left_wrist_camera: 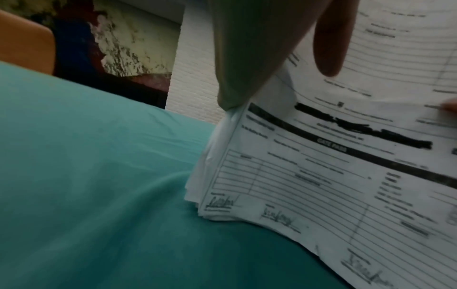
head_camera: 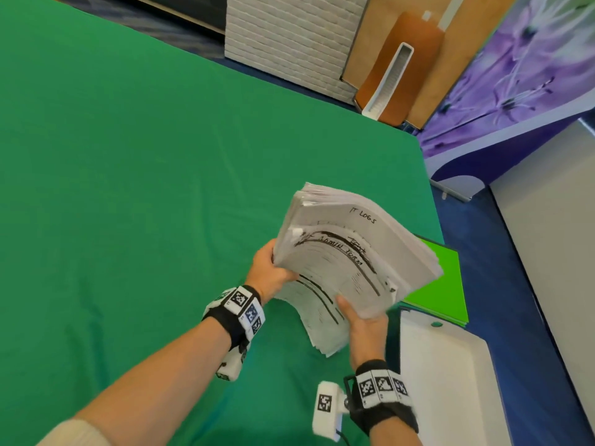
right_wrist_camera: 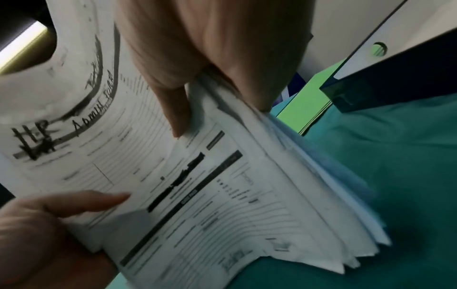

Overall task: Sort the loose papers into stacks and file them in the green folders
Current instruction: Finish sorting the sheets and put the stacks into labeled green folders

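A thick, bent stack of printed forms (head_camera: 347, 252) is held up over the green table, with handwriting on its top sheets. My left hand (head_camera: 269, 272) grips the stack's left edge; its thumb (left_wrist_camera: 331, 39) lies on a form, and a gate-pass sheet (left_wrist_camera: 321, 176) droops toward the cloth. My right hand (head_camera: 363, 320) pinches the stack's near edge, thumb (right_wrist_camera: 175, 109) on top and fingers beneath. The lower sheets (head_camera: 322, 329) sag down to the cloth. Bright green folders (head_camera: 441, 284) lie flat on the table to the right, partly hidden behind the stack.
Green cloth (head_camera: 128, 204) covers the table, bare to the left and beyond the stack. A white board (head_camera: 450, 381) with a round hole lies at the table's right near corner, overlapping the folders. Blue floor (head_camera: 502, 268) runs along the right edge.
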`<action>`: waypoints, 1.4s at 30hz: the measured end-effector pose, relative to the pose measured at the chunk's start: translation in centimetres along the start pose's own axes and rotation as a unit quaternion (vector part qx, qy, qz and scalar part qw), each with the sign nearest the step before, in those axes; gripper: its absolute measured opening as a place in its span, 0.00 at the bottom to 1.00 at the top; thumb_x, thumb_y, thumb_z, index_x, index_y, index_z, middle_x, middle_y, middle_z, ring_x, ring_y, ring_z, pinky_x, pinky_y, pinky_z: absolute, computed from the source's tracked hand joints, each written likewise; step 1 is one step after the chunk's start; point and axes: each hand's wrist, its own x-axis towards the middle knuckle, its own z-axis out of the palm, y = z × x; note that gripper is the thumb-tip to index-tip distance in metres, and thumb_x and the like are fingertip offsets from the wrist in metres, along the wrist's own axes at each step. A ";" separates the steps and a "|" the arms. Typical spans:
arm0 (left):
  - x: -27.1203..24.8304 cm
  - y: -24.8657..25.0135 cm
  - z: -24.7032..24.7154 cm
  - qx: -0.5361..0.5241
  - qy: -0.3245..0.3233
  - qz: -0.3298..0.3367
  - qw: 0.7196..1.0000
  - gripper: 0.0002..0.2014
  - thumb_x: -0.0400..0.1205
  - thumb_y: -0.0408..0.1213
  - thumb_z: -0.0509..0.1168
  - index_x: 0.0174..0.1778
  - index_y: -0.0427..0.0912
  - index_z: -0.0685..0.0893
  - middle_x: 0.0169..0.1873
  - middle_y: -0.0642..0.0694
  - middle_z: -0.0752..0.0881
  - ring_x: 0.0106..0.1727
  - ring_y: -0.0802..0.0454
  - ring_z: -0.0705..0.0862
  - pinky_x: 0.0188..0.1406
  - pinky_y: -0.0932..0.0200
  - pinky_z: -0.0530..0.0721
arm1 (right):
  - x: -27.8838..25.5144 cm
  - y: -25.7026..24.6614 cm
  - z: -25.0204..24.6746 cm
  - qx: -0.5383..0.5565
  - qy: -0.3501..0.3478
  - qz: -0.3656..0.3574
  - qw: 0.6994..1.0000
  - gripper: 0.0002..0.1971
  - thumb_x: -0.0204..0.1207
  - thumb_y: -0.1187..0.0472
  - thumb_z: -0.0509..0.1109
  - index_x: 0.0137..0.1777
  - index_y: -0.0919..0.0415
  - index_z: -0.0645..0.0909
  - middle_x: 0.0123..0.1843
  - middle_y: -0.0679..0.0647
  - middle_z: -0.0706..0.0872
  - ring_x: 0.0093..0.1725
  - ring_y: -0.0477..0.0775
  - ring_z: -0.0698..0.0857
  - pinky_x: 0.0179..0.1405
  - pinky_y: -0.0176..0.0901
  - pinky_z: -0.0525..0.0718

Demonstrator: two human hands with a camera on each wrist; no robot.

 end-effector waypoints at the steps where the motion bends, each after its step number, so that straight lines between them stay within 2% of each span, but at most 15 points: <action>1: -0.2 -0.1 0.3 -0.014 0.015 0.004 1.000 0.29 0.65 0.14 0.74 0.56 0.44 0.79 0.53 0.44 0.86 0.57 0.44 0.85 0.53 0.44 0.87 | 0.1 0.0 0.1 -0.004 0.006 -0.009 1.000 0.18 0.69 0.69 0.80 0.50 0.47 0.84 0.47 0.39 0.91 0.51 0.39 0.89 0.53 0.38 0.85; 3: -0.5 -0.6 0.4 -0.035 0.045 0.016 0.998 0.31 0.64 0.16 0.77 0.56 0.47 0.74 0.54 0.44 0.84 0.56 0.48 0.86 0.53 0.47 0.87 | 0.1 0.1 0.2 -0.019 0.010 -0.014 1.000 0.18 0.68 0.70 0.80 0.53 0.49 0.85 0.47 0.40 0.91 0.51 0.39 0.89 0.50 0.32 0.85; 6: -0.6 -1.2 0.2 -0.035 0.031 -0.006 0.999 0.34 0.64 0.23 0.81 0.58 0.51 0.72 0.57 0.45 0.84 0.57 0.49 0.86 0.56 0.45 0.87 | -0.1 2.2 -0.2 -0.080 -0.029 0.045 0.995 0.31 0.66 0.67 0.82 0.69 0.56 0.77 0.61 0.47 0.87 0.61 0.46 0.85 0.62 0.36 0.80; 8: -0.7 -1.2 0.1 0.014 0.011 -0.009 1.000 0.28 0.68 0.35 0.82 0.59 0.53 0.76 0.56 0.47 0.86 0.57 0.48 0.86 0.57 0.40 0.86 | 0.2 3.0 -0.6 -0.118 -0.024 0.066 0.991 0.26 0.72 0.65 0.78 0.69 0.60 0.76 0.65 0.54 0.85 0.65 0.55 0.83 0.66 0.45 0.79; 10: -0.6 -0.9 0.3 0.086 0.004 0.009 0.996 0.22 0.72 0.50 0.78 0.58 0.47 0.80 0.52 0.45 0.88 0.54 0.43 0.87 0.54 0.38 0.87 | 0.6 2.4 -0.6 -0.132 0.003 0.060 0.989 0.20 0.77 0.60 0.73 0.68 0.62 0.78 0.64 0.57 0.85 0.64 0.57 0.83 0.66 0.50 0.80; 11: -0.8 -0.4 0.6 0.108 0.009 0.020 0.994 0.21 0.73 0.52 0.75 0.56 0.44 0.82 0.50 0.43 0.88 0.52 0.41 0.87 0.52 0.39 0.87 | 0.7 1.8 -0.5 -0.136 0.015 0.046 0.990 0.18 0.78 0.58 0.72 0.67 0.62 0.79 0.62 0.56 0.86 0.63 0.56 0.84 0.65 0.51 0.81; 16: -1.3 1.9 0.9 0.117 0.055 0.054 0.990 0.14 0.77 0.45 0.74 0.51 0.40 0.81 0.47 0.44 0.89 0.45 0.46 0.89 0.44 0.48 0.90 | -0.5 -1.6 -1.0 -0.146 0.086 -0.065 0.983 0.14 0.79 0.58 0.72 0.62 0.51 0.78 0.53 0.41 0.84 0.53 0.39 0.83 0.50 0.35 0.80; 18: -1.3 1.6 0.1 0.140 0.058 0.026 0.988 0.12 0.80 0.42 0.71 0.52 0.39 0.78 0.48 0.44 0.87 0.45 0.46 0.87 0.44 0.49 0.89 | -1.3 -1.1 -1.7 -0.159 0.085 -0.048 0.982 0.13 0.78 0.58 0.72 0.62 0.51 0.78 0.54 0.44 0.85 0.53 0.44 0.84 0.52 0.40 0.82; 20: -1.6 0.2 -0.8 0.184 0.027 -0.019 0.982 0.09 0.82 0.36 0.69 0.55 0.40 0.78 0.54 0.44 0.86 0.50 0.46 0.86 0.51 0.49 0.87 | -1.9 0.5 -2.4 -0.182 0.081 -0.004 0.980 0.13 0.79 0.58 0.71 0.62 0.54 0.79 0.56 0.49 0.86 0.54 0.52 0.85 0.56 0.49 0.84; 23: -2.4 -3.3 -1.4 0.268 -0.022 -0.065 0.961 0.11 0.82 0.32 0.69 0.59 0.38 0.81 0.56 0.46 0.85 0.55 0.48 0.84 0.59 0.49 0.84 | -2.5 3.7 -3.3 -0.267 0.043 0.081 0.959 0.13 0.82 0.57 0.66 0.64 0.59 0.81 0.60 0.56 0.86 0.58 0.58 0.84 0.62 0.54 0.82; 28: -3.9 -7.3 -2.2 0.472 0.002 -0.108 0.875 0.12 0.80 0.41 0.70 0.55 0.40 0.80 0.52 0.42 0.85 0.52 0.43 0.83 0.55 0.47 0.85 | -2.4 7.5 -5.1 -0.384 -0.011 0.188 0.904 0.14 0.83 0.60 0.64 0.65 0.63 0.80 0.64 0.60 0.85 0.61 0.61 0.83 0.64 0.52 0.80; 30: -5.0 -8.0 -2.2 0.524 0.034 -0.100 0.845 0.20 0.79 0.51 0.70 0.56 0.40 0.77 0.52 0.43 0.82 0.53 0.43 0.82 0.53 0.47 0.84 | -2.5 8.1 -6.1 -0.409 -0.009 0.177 0.895 0.14 0.81 0.60 0.66 0.64 0.62 0.79 0.62 0.60 0.86 0.59 0.60 0.84 0.64 0.53 0.81; 33: -6.9 -8.6 -1.8 0.578 0.021 -0.083 0.811 0.23 0.76 0.62 0.68 0.46 0.43 0.78 0.44 0.47 0.81 0.44 0.46 0.81 0.45 0.49 0.85 | -3.2 8.4 -6.8 -0.408 0.008 0.144 0.901 0.19 0.77 0.59 0.71 0.67 0.61 0.77 0.63 0.60 0.82 0.59 0.59 0.83 0.64 0.52 0.80; 37: -8.2 -8.8 -1.3 0.603 0.009 -0.070 0.795 0.21 0.77 0.62 0.67 0.40 0.45 0.78 0.39 0.49 0.80 0.39 0.48 0.81 0.43 0.51 0.85 | -4.6 8.5 -6.3 -0.430 -0.027 0.107 0.896 0.23 0.76 0.57 0.73 0.70 0.58 0.74 0.68 0.58 0.74 0.63 0.57 0.78 0.66 0.48 0.75; 42: -8.8 -8.7 -1.2 0.579 0.019 -0.090 0.810 0.16 0.78 0.55 0.70 0.36 0.46 0.81 0.44 0.46 0.82 0.44 0.47 0.82 0.50 0.48 0.85 | -4.7 9.3 -6.3 -0.433 -0.056 0.094 0.895 0.25 0.73 0.57 0.76 0.69 0.56 0.75 0.69 0.57 0.70 0.67 0.58 0.74 0.70 0.48 0.73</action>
